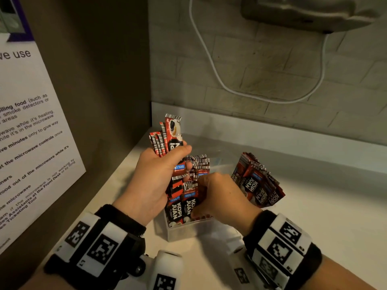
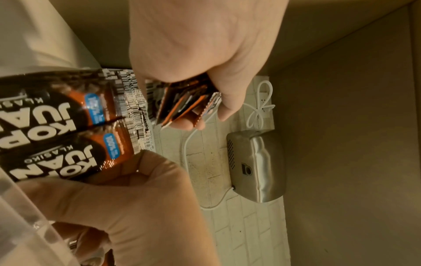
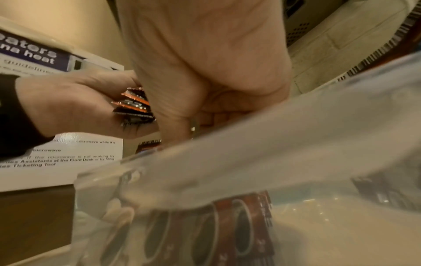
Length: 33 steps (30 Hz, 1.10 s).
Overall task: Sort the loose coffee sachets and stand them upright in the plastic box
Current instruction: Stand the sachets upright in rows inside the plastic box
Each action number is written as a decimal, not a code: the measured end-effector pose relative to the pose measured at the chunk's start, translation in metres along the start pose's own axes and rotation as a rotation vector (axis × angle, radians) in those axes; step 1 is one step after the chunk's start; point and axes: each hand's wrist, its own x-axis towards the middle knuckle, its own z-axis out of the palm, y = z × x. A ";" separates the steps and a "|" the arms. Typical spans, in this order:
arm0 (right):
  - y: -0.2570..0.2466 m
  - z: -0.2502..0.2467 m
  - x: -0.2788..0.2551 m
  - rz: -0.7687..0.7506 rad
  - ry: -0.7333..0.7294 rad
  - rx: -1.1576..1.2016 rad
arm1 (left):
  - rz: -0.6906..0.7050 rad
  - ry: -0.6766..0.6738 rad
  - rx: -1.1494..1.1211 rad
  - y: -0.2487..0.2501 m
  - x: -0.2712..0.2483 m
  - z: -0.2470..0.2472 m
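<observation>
Left hand: your left hand is gripping a fanned bundle of sachets, fingers curled round it, above the plastic box.
Right hand: your right hand is reaching into the box among upright sachets; you cannot tell what its fingers are holding.
Progress: some are standing; the loose pile is waiting at the surface's back.
Around: a wall notice and cable are staying clear.

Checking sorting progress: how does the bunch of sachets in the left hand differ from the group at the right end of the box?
The bunch of sachets is gripped in the left hand, raised above the plastic box; the right-end group sits in the box, untouched. The bunch fans unevenly; the group leans as one row. Both are red-and-black sachets.
</observation>
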 end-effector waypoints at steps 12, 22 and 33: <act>0.024 -0.033 -0.001 0.320 0.180 0.401 | -0.062 0.012 0.011 0.002 0.001 -0.003; -0.004 -0.048 -0.005 0.142 0.390 0.989 | -0.140 -0.196 0.131 -0.007 -0.009 0.007; 0.018 -0.074 -0.006 0.048 0.341 1.028 | 0.018 -0.096 0.018 -0.002 -0.006 0.003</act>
